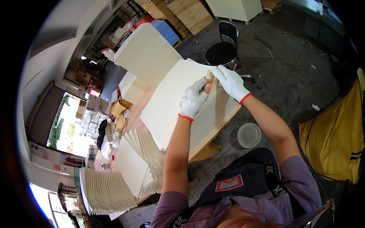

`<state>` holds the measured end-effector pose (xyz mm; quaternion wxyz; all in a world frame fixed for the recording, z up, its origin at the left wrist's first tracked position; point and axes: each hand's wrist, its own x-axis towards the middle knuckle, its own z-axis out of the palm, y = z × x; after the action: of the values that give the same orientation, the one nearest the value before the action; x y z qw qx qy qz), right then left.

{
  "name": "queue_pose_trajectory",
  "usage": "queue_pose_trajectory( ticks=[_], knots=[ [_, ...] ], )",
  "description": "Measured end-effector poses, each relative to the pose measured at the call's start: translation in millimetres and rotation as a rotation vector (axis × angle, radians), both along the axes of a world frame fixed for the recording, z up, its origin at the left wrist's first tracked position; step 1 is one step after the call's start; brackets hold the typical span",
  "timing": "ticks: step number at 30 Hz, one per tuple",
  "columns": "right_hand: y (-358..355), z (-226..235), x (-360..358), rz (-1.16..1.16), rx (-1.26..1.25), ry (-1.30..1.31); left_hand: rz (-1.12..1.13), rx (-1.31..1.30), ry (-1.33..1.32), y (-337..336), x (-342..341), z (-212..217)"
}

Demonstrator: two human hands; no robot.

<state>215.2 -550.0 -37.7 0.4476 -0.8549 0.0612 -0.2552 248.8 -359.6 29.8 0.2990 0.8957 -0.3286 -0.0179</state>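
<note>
Both my hands wear white knit gloves with red cuffs, over a broad stack of large cream paper sheets [167, 98] on the table. My right hand [230, 81] lies along the sheets' far right edge, its fingers closed on the raised paper there. My left hand [194, 98] hovers just left of it, bare thumb and fingertip curved toward the lifted edge with a gap between them; no sheet shows in its grasp. The undersides of the fingers are partly hidden.
Fanned paper piles [138, 163] and a thick stack [106, 190] sit at the near left. A tall cream stack [148, 53] rises behind. A black chair [222, 53], a round pale-topped container [249, 135] and a yellow sheet-like cover [334, 129] stand around the table's right side.
</note>
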Motion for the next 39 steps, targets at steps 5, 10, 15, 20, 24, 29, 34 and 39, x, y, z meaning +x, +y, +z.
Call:
queue_pose_trajectory(
  ticks=[5, 10, 15, 20, 24, 29, 34, 39],
  knots=[
    [1, -3, 1, -0.007, 0.009, -0.037, 0.02, 0.064, -0.043, -1, -6, 4],
    [2, 0, -2, 0.01, 0.047, -0.031, 0.041, 0.0, 0.055, 1, -1, 1],
    [3, 3, -2, 0.013, 0.059, -0.019, 0.012, -0.063, -0.04, 5, 6, -11],
    [0, -4, 0, 0.006, 0.06, -0.028, 0.018, 0.092, -0.041, -3, -8, 7],
    [0, -6, 2, 0.016, 0.074, -0.043, -0.019, 0.046, -0.101, 1, -3, -1],
    [1, 1, -3, 0.064, 0.18, -0.019, 0.029, -0.018, 0.002, 1, -2, -1],
    [2, -4, -1, 0.055, 0.173, -0.061, -0.042, -0.053, -0.11, 3, 1, -9],
    [0, -14, 3, 0.032, 0.149, -0.079, -0.035, 0.048, -0.117, 0, -5, -2]
  ],
)
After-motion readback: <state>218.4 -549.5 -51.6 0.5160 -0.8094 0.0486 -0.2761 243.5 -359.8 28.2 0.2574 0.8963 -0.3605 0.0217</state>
